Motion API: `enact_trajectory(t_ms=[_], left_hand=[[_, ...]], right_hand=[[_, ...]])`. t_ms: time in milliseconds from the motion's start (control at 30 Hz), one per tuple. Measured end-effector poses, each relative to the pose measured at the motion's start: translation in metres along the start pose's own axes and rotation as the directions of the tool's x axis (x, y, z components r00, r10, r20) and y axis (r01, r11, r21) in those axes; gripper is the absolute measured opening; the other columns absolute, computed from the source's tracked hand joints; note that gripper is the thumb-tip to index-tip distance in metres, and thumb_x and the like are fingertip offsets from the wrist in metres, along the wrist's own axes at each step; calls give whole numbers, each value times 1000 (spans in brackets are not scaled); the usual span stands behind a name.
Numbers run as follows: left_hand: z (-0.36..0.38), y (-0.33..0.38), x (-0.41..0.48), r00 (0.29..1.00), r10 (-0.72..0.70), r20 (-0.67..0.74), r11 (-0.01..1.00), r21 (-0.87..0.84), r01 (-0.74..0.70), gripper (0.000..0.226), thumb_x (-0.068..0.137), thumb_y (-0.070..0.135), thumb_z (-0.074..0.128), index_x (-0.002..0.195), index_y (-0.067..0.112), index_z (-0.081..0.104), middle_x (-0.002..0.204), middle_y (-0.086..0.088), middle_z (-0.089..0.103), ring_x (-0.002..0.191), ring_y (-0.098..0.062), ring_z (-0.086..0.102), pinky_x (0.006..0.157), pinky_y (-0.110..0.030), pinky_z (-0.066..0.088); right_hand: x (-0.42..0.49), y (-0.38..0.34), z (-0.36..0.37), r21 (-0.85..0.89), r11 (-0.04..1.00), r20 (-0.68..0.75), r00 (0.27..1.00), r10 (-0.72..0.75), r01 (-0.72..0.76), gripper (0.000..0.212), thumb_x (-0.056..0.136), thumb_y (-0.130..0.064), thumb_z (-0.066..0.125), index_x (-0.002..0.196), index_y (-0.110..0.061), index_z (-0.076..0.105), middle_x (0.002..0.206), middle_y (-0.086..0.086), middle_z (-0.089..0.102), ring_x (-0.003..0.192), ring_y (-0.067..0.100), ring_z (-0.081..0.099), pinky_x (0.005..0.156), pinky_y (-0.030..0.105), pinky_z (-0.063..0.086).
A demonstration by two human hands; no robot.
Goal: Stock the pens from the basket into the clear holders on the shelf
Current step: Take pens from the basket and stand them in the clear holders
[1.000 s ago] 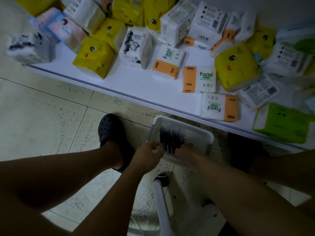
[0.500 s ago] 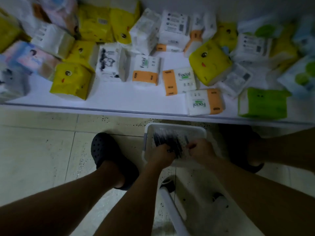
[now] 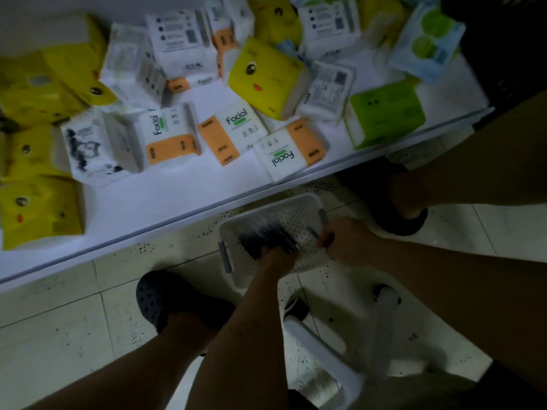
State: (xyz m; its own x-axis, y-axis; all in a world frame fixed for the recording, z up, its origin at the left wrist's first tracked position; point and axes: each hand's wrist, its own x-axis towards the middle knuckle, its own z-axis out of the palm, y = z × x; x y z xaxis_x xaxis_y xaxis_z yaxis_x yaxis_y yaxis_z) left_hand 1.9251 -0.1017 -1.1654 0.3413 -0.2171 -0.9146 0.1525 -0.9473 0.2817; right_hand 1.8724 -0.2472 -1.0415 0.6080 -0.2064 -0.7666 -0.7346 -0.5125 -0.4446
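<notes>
A white perforated basket (image 3: 299, 202) sits on the floor just below the shelf edge. Inside lies a bundle of dark pens (image 3: 262, 233) in what looks like clear wrapping. My left hand (image 3: 279, 260) reaches into the basket and grips the near end of the bundle. My right hand (image 3: 344, 241) is at the basket's right side, its fingertips pinching the right edge of the same pack. The picture is dim and blurred, so single pens are hard to tell apart. No clear holders are in view.
A low white shelf (image 3: 165, 199) carries several tissue packs, yellow (image 3: 268, 79), green (image 3: 384, 113) and white-and-orange (image 3: 291, 152). Dark clogs (image 3: 161, 300) stand on the tiled floor either side of the basket. A white stool frame (image 3: 322, 356) lies under me.
My head has turned, so the shelf now slants across the view. Both hands stay in the basket; the left has closed further round the pens and the right has shifted to the pack's right edge.
</notes>
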Motion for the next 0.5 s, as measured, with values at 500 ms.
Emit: enact_trajectory(t_ms=[500], left_hand=[[0,32,-1,976,-117,-187,958,-281,61,24,94,18,55,107,-2,50,122,-15,45,93,-20,52,79,-28,51]], right_hand=[[15,2,2,163,986,-97,995,-7,23,16,84,2,61,94,-7,69,100,10,67,94,23,63,84,35,55]])
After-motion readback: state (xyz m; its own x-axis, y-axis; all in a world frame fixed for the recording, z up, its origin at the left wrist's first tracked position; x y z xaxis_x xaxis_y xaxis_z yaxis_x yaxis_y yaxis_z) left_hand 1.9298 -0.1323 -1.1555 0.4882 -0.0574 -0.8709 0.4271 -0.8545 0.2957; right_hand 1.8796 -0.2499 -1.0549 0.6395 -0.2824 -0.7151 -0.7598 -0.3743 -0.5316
